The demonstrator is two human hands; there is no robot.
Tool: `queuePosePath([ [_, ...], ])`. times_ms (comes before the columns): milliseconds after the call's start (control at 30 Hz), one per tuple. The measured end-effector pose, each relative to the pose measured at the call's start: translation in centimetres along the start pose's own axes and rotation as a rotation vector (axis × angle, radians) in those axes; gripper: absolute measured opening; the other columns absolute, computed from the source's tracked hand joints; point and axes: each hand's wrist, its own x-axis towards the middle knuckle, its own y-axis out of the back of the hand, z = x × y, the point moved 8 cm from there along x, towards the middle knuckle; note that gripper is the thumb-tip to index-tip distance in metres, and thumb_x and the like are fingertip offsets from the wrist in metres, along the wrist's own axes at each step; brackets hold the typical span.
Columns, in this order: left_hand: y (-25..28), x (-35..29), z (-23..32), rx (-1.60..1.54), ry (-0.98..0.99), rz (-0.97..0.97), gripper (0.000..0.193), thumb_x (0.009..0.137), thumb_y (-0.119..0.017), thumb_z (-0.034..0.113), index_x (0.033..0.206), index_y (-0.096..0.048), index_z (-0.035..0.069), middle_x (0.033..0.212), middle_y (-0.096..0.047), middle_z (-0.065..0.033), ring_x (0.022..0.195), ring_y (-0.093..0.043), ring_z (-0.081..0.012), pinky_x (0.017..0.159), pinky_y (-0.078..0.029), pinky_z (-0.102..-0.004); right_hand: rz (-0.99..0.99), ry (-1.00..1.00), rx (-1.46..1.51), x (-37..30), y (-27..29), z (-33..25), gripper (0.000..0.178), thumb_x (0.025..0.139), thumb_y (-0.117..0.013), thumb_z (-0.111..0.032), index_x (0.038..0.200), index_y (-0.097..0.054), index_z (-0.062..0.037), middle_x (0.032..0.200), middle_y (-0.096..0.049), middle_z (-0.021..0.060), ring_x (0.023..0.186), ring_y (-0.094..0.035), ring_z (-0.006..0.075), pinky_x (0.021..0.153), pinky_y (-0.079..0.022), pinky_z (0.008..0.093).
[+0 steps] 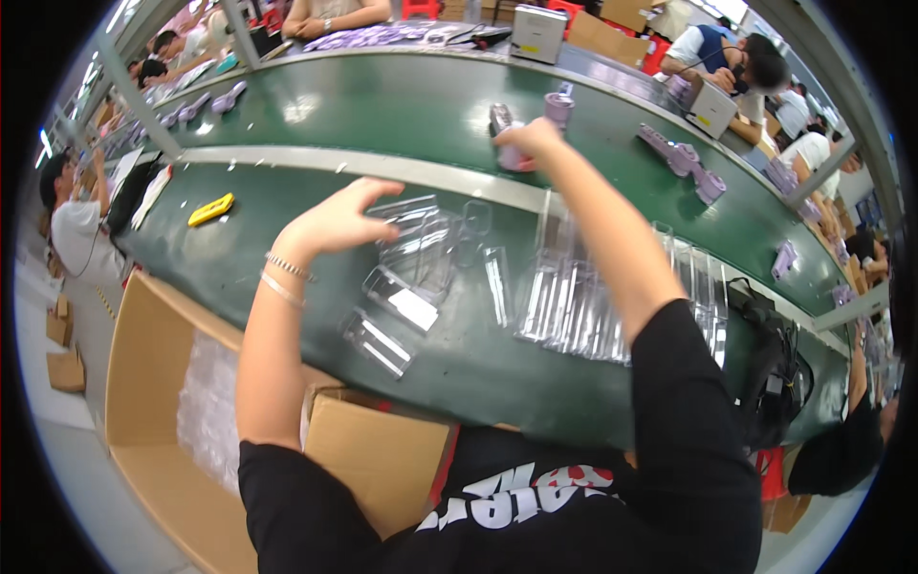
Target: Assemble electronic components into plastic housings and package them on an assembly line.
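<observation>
**Green conveyor line, clear trays and a lilac item on the belt**

Green belting covers the long work surface [316, 105], which curves across the view in two lanes split by a pale metal rail [382, 167]. At the far left a person in a white shirt [72, 230] stands by the bench end, with small cardboard boxes on the pale floor behind. Nearer, an open cardboard carton [153, 383] holds a bag of clear plastic pieces [206, 407]. A yellow tool [211, 209] lies alone on the near lane.

Moving right, the left hand [339, 218], with two bracelets at the wrist, hovers with fingers spread and loosely curled above a scatter of clear plastic trays [411, 277]; it grips nothing, its fingertips just over the nearest tray. Beside these lies a wider stack of clear trays [574, 297], partly hidden by the right forearm.

The right hand [531, 142] reaches across the rail to the far lane and is closed around a pale lilac item [512, 158] resting on the belt; a dark-topped piece and a lilac cup-shaped piece [558, 107] stand just behind it. Further right, lilac devices [684, 158] lie along the far lane, near a white box [712, 105]. Seated workers line the far side, with cartons and red stools behind them. A black bag [775, 364] sits at the near right edge.
</observation>
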Motion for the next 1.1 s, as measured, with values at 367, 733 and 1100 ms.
queuePosePath([
  [367, 0.0, 1.1, 0.4, 0.113, 0.065, 0.102, 0.048, 0.074, -0.073, 0.016, 0.117, -0.058, 0.003, 0.108, -0.061, -0.0139, 0.103, -0.059, -0.0271, 0.091, -0.046, -0.0351, 0.048, 0.322, -0.594, 8.8, 12.9, -1.1, 0.053, 0.067, -0.072, -0.038, 0.105, -0.066, -0.0028, 0.106, -0.066, 0.0157, 0.089, -0.065, 0.0276, 0.077, -0.052, 0.0348],
  [733, -1.1, 1.2, -3.4, -0.034, 0.197, -0.023, 0.031, 0.075, -0.07, 0.016, 0.099, -0.056, 0.002, 0.094, -0.062, -0.014, 0.089, -0.06, -0.0251, 0.079, -0.047, -0.0348, 0.462, -0.02, -1.053, 6.7, 23.4, 16.5, 0.051, 0.075, -0.071, -0.029, 0.116, -0.051, -0.0052, 0.121, -0.054, 0.0132, 0.111, -0.055, 0.0348, 0.092, -0.042, 0.0583],
  [1100, 3.1, 0.4, 1.7, -0.32, -0.096, 0.417, 0.054, 0.074, -0.071, 0.009, 0.119, -0.04, 0.009, 0.099, -0.059, -0.0073, 0.076, -0.053, -0.0101, 0.072, -0.046, -0.0259, 0.396, 0.831, -0.457, -6.3, 23.9, -2.1, 0.061, 0.07, -0.075, -0.017, 0.123, -0.046, -0.0061, 0.102, -0.059, 0.0085, 0.098, -0.058, 0.0197, 0.089, -0.045, 0.0325],
])
